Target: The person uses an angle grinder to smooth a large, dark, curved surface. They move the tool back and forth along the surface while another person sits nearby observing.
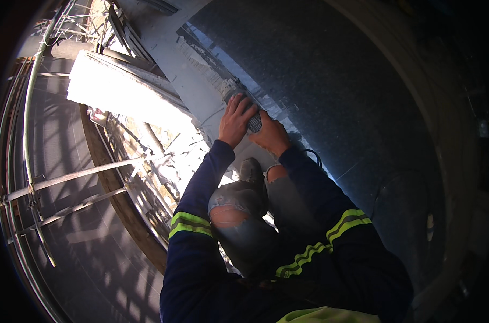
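Both hands are closed round a dark, ribbed power tool (254,123), shaped like an angle grinder, though its head is mostly hidden. My left hand (235,121) wraps over its front end, fingers pointing away from me. Behind it, my right hand (271,134) grips the body from the right. The tool's front rests at or just above a rough, chipped strip (207,67) along a pale concrete ledge (201,102). Dust hazes the air around it. A black cable (315,157) loops out beside my right wrist.
My knees are bent beneath my arms, with a dark shoe (250,171) on the ledge. Left of it is a drop with scaffold poles (78,177), a curved wooden plank (112,177) and sunlit rubble. A dark, smooth floor (352,97) spreads to the right.
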The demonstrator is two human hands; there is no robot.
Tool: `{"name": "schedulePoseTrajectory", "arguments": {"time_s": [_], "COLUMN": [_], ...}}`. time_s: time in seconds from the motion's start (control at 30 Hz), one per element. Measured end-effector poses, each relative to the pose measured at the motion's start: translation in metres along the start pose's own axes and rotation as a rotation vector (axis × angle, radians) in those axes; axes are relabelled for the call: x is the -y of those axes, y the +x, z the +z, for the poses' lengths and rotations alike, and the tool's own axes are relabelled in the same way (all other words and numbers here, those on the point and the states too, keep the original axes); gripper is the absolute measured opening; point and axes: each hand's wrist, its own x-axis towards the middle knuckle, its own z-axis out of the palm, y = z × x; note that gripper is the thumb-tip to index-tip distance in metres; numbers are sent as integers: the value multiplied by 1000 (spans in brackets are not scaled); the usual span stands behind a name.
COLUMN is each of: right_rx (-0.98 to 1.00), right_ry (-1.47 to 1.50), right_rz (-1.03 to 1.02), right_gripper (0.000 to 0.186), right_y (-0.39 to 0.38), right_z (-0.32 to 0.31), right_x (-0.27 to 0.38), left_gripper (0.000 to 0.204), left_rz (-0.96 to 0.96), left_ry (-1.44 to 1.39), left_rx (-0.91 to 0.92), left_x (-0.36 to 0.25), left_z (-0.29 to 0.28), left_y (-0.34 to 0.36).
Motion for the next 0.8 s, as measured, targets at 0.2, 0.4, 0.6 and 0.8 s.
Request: {"name": "schedulePoseTrajectory", "arguments": {"time_s": [0.2,0.4,0.6,0.8], "right_rx": [21,9,50,12], "right_ry": [9,9,14,25], "right_rz": [28,32,39,20], "right_gripper": [85,86,86,83], "right_y": [0,2,5,8], "right_z": [-2,2,-2,-5], "right_x": [1,-2,5,14], "left_gripper": [44,39,42,44], "left_rz": [-7,-16,-23,-21], "left_ry": [-1,-24,-41,-61], "left_rx": [12,11,27,43], "left_x": [1,2,8,11], "left_z": [3,9,11,9], "left_y": [-1,-2,-2,2]}}
